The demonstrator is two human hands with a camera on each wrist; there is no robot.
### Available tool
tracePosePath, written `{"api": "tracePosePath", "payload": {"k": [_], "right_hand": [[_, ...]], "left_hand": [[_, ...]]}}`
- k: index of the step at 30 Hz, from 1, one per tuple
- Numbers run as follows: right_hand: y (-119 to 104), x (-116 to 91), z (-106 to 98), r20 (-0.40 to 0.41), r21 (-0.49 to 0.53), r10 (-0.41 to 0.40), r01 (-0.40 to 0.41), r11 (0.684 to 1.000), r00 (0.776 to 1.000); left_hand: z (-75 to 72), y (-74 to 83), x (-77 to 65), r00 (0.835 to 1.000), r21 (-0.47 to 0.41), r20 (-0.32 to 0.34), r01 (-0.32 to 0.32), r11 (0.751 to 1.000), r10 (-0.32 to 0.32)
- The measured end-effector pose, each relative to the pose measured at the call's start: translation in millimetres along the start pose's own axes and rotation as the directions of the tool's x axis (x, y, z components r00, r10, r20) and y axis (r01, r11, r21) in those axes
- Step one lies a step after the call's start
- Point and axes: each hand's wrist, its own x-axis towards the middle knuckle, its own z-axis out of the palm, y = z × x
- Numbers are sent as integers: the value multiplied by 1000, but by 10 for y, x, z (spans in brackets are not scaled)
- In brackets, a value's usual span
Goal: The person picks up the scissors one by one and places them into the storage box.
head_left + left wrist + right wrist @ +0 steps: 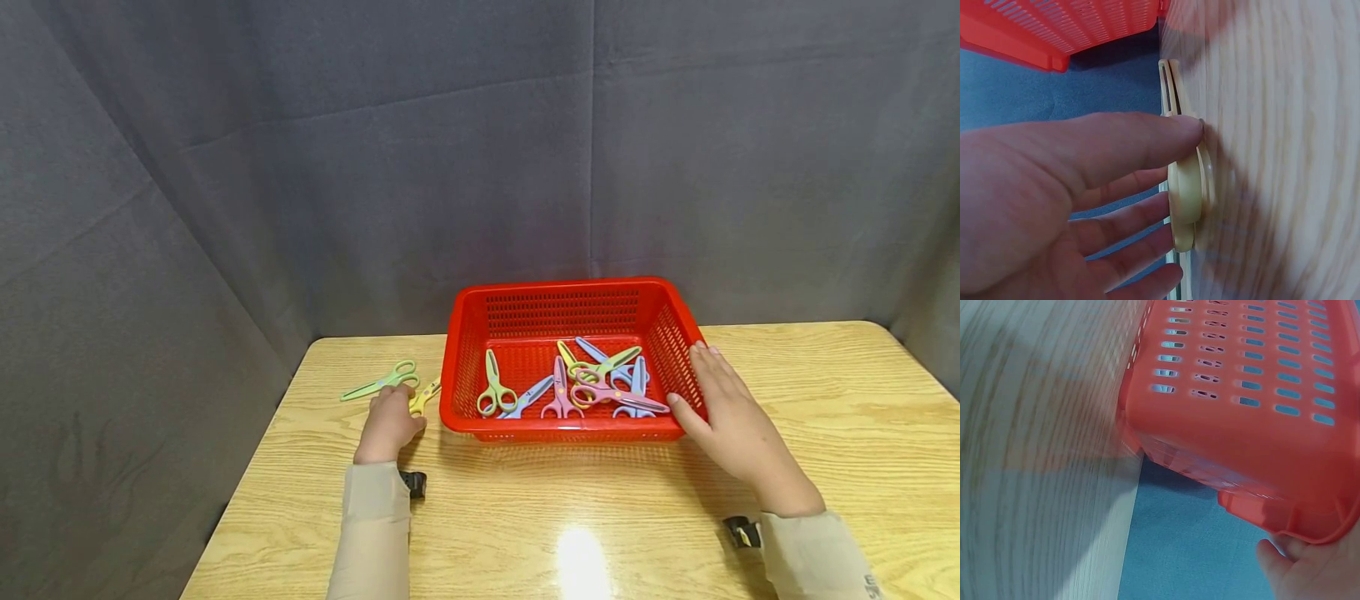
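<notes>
In the head view, my left hand (387, 423) is down on the table at the left of the red basket (577, 429). Its thumb and fingertips pinch the handle of the yellow scissors (1186, 194), which lie flat on the wood. Just beyond that hand lies a pair of green scissors (372, 386). My right hand (738, 425) rests against the basket's right rim, fingers straight and thumb near the front corner. Inside the basket are several scissors: green scissors (495, 387), pink scissors (561, 387), blue scissors (534, 393) and others, piled toward the right.
The wooden table (495, 517) reaches back to a grey cloth curtain (450, 183), which also hangs along the left. The basket stands near the table's back edge. A black strap piece (742, 532) shows at the right wrist.
</notes>
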Motion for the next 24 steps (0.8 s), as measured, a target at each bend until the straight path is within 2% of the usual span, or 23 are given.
{"api": "tracePosePath", "payload": {"k": [15, 24], "right_hand": [[4, 2, -6, -5, 1, -4, 4, 1000, 1000], [-1, 4, -3, -4, 2, -2, 2, 1000, 1000]], "left_hand": [[15, -16, 32, 999, 64, 1, -40, 997, 40], [9, -46, 1, 995, 42, -30, -89, 995, 90]]}}
